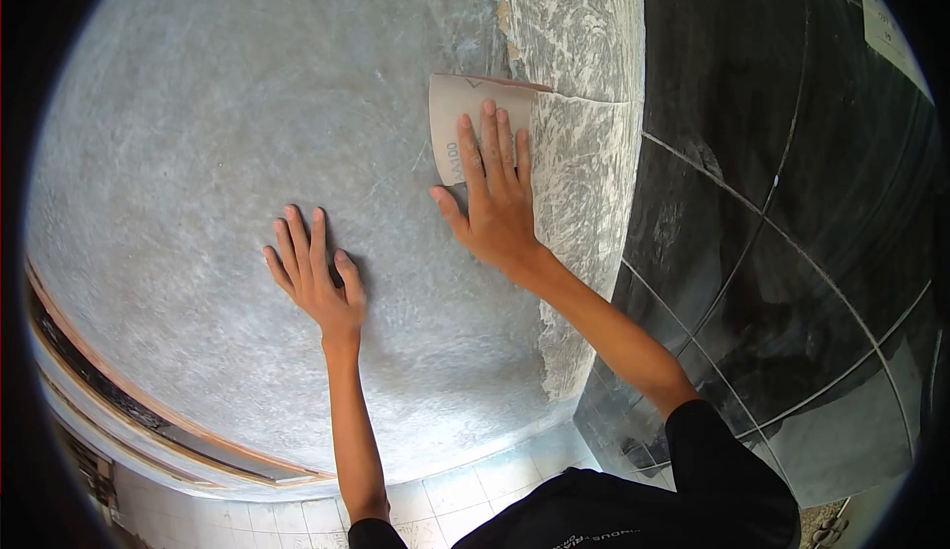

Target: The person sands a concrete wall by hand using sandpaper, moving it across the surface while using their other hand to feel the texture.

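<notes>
My right hand (502, 203) lies flat with its fingers stretched over a sheet of sandpaper (447, 104), pressing it against the grey wall (198, 134). Printed letters and "100" show on the back of the sheet, and its right edge reaches a rough whitish strip (584, 183). Lower and to the left, my left hand (319, 277) is spread on the wall with nothing in it, its fingers apart.
Dark tiles (732, 262) with pale joint lines cover the surface on the right. At the lower left runs a wood-edged frame (148, 406). Light floor tiles (455, 490) show at the bottom. A pale label (886, 25) is at the upper right.
</notes>
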A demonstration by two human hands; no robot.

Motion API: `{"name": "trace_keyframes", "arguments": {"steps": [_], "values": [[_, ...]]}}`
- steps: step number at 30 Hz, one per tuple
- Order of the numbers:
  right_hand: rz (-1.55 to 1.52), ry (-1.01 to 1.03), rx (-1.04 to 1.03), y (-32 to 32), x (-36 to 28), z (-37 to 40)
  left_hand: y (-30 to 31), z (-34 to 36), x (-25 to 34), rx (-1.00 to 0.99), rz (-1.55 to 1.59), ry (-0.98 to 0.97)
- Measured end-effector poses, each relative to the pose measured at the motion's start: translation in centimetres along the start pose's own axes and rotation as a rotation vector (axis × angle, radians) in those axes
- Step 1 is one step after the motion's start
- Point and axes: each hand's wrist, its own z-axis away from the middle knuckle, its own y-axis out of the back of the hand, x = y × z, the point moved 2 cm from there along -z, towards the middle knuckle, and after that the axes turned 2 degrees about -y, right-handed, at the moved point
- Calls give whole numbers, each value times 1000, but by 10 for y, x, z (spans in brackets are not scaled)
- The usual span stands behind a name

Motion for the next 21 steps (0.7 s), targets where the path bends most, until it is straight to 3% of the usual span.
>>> {"name": "trace_keyframes", "arguments": {"steps": [7, 11, 13, 16, 21], "values": [[-2, 39, 127, 13, 20, -69, -1, -1, 0, 13, -8, -11], [-14, 12, 116, 13, 7, -43, 0, 1, 0, 0, -5, -9], [-8, 8, -30, 5, 0, 0, 1, 0, 0, -10, -9, -6], [-8, 76, -82, -6, 1, 39, 1, 0, 0, -5, -7, -14], [-4, -14, -30, 11, 18, -5, 1, 0, 0, -2, 2, -14]]}}
